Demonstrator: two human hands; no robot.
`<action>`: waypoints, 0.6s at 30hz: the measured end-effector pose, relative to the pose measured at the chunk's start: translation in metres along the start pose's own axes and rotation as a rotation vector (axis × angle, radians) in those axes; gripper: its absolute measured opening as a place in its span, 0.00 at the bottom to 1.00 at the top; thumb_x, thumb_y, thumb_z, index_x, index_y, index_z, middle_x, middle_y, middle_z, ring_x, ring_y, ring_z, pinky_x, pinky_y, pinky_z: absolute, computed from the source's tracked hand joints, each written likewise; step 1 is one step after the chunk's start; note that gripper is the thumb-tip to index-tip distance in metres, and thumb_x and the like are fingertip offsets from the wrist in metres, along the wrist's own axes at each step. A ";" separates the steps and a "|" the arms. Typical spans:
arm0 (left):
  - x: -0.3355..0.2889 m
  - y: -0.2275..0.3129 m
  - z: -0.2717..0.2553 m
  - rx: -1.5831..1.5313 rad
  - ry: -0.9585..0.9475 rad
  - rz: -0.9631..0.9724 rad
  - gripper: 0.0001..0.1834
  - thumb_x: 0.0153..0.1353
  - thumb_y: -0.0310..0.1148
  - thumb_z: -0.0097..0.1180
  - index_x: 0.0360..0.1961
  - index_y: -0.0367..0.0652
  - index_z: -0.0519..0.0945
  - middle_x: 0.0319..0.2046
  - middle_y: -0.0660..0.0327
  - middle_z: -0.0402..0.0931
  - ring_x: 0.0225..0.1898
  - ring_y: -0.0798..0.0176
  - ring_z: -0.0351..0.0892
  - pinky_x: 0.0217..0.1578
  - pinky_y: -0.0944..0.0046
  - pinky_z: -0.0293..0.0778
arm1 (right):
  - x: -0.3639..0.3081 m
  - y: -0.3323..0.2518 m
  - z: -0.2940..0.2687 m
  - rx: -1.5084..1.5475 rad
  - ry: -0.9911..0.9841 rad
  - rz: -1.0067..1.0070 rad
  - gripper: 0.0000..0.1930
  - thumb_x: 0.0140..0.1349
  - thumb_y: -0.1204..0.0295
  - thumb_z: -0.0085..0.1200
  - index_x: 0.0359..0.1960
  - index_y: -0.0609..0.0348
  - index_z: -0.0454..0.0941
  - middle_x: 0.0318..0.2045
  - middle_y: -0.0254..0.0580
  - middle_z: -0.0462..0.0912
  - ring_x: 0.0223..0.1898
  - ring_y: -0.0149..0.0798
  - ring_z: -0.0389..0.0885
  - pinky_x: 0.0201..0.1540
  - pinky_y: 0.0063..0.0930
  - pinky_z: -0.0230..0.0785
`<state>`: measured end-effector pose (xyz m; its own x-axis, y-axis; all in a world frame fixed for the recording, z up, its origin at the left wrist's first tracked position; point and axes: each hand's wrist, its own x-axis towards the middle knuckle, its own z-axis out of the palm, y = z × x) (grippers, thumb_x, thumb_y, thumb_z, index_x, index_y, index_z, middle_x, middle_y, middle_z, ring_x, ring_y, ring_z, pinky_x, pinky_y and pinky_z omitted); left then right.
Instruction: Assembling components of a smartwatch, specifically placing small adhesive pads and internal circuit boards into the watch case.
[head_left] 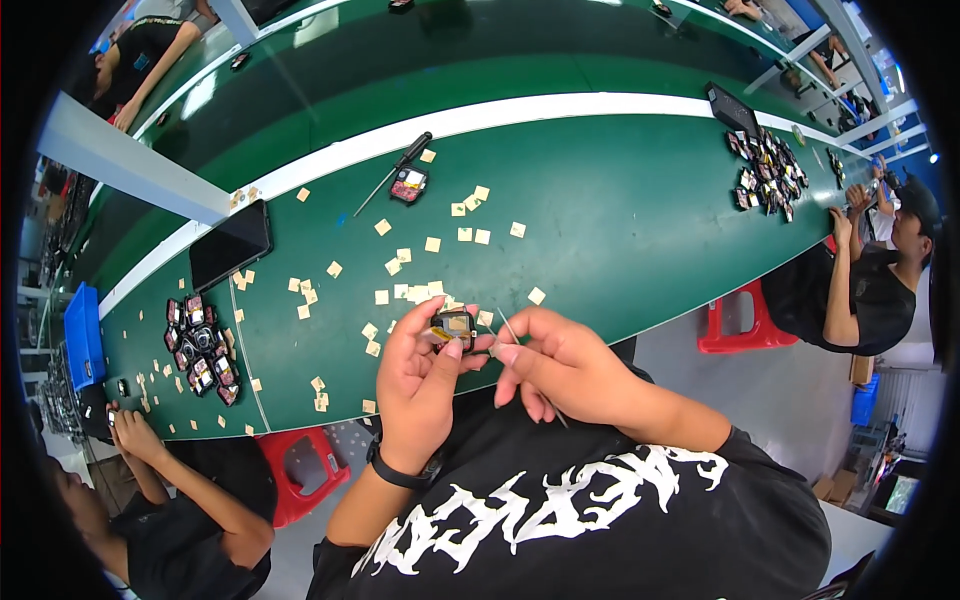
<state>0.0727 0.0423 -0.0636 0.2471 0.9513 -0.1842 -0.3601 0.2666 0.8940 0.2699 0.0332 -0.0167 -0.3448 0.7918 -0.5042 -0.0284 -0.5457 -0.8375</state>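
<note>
We've got the small dark module [453, 325] pinched in our left hand [420, 375], fingers [452, 349] clamped on its sides, held in the air just off the near edge of the green desk [620, 220]. Our right hand [565, 370] sits just right of the module, fingers closed on a thin metal tool [510, 328] whose tip angles up toward the module's right side; the tip is too small for us to tell whether it touches. To do this well, as we judge it: keep the module's open face turned up to us, thumb off the part being worked, and brace the two hands against each other so the tool tip doesn't skate. Light pressure only, the tool is thin and looks likely to flex. The small tan squares [420, 292] lie scattered on the desk just beyond the module, many of them, so pick one lying apart from the rest rather than from a cluster. Further beyond the module, a screwdriver [392, 175] and another small module [409, 185] lie near the white strip. Left of the module, a black phone [231, 245] and a cluster of dark modules [203, 348]; a neighbour's hands [135, 432] work below that cluster. Far right, another pile of modules [766, 175] beside a second person [865, 280].
</note>
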 end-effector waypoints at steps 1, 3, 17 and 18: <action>-0.001 -0.001 0.001 0.059 -0.001 0.071 0.24 0.73 0.20 0.49 0.69 0.36 0.65 0.61 0.43 0.76 0.52 0.59 0.84 0.50 0.61 0.84 | 0.001 0.000 0.003 0.003 -0.022 0.013 0.13 0.79 0.64 0.47 0.52 0.62 0.70 0.32 0.41 0.85 0.21 0.23 0.77 0.22 0.20 0.70; -0.004 -0.005 0.000 0.096 -0.015 0.113 0.24 0.73 0.19 0.49 0.68 0.35 0.65 0.62 0.43 0.75 0.53 0.59 0.83 0.52 0.60 0.83 | 0.003 -0.006 0.010 -0.010 -0.017 0.032 0.11 0.78 0.65 0.49 0.49 0.62 0.68 0.30 0.42 0.85 0.19 0.24 0.76 0.21 0.21 0.69; -0.009 -0.011 0.002 0.144 0.000 0.162 0.20 0.74 0.20 0.50 0.65 0.32 0.67 0.62 0.43 0.75 0.58 0.58 0.81 0.55 0.58 0.82 | 0.007 0.006 0.021 -0.101 0.183 -0.047 0.08 0.74 0.71 0.54 0.40 0.62 0.69 0.26 0.40 0.85 0.24 0.25 0.82 0.26 0.23 0.70; -0.008 -0.008 0.001 0.101 -0.010 0.115 0.20 0.74 0.20 0.50 0.65 0.32 0.68 0.61 0.43 0.76 0.57 0.57 0.82 0.55 0.58 0.83 | 0.006 0.008 0.021 -0.101 0.184 -0.046 0.08 0.74 0.71 0.54 0.40 0.62 0.69 0.26 0.40 0.85 0.24 0.25 0.82 0.26 0.23 0.70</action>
<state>0.0749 0.0318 -0.0690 0.2185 0.9730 -0.0746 -0.2942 0.1386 0.9456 0.2477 0.0283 -0.0219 -0.1682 0.8568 -0.4875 0.0575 -0.4852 -0.8725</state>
